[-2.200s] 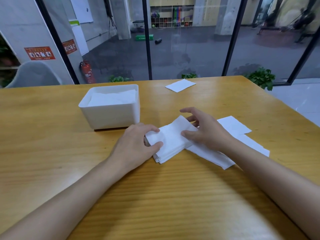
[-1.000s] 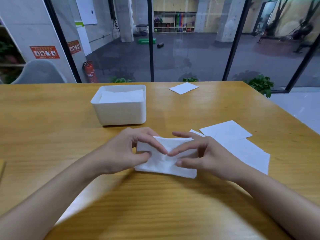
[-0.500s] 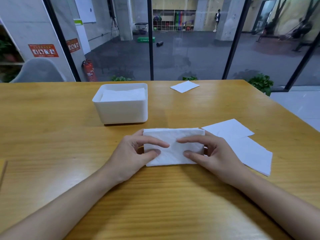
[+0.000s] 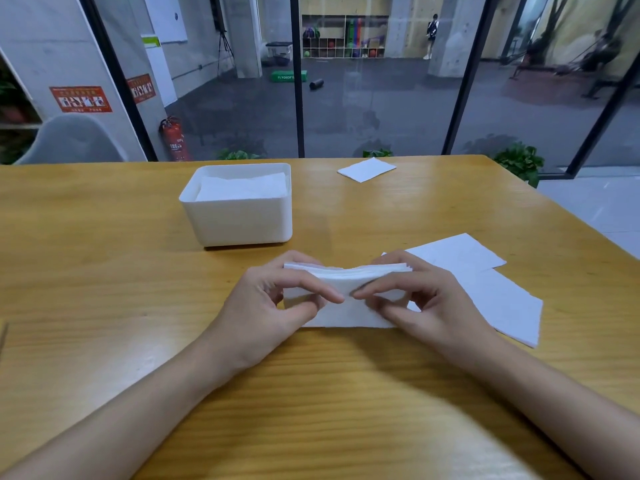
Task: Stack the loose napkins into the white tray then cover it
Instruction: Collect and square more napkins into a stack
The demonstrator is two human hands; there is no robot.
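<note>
A stack of white napkins point(image 4: 346, 315) stands on its long edge on the wooden table, just in front of me. My left hand point(image 4: 266, 306) grips its left end and my right hand point(image 4: 426, 303) grips its right end, forefingers meeting over the front face. Behind it sits the white tray point(image 4: 239, 220), open on top, with napkins lying inside. Loose napkins point(image 4: 498, 299) lie flat to the right of my right hand. One more single napkin point(image 4: 366, 169) lies near the table's far edge.
A thin wooden edge point(image 4: 3, 336) shows at the table's left border. The table's right edge point(image 4: 588, 233) runs close to the loose napkins. Beyond the far edge are glass panels, a grey chair point(image 4: 74, 140) and plants.
Both hands gathered the napkin stack, turned it square to me, then tipped it up from flat onto its long edge. The tray and the other napkins stayed put.
</note>
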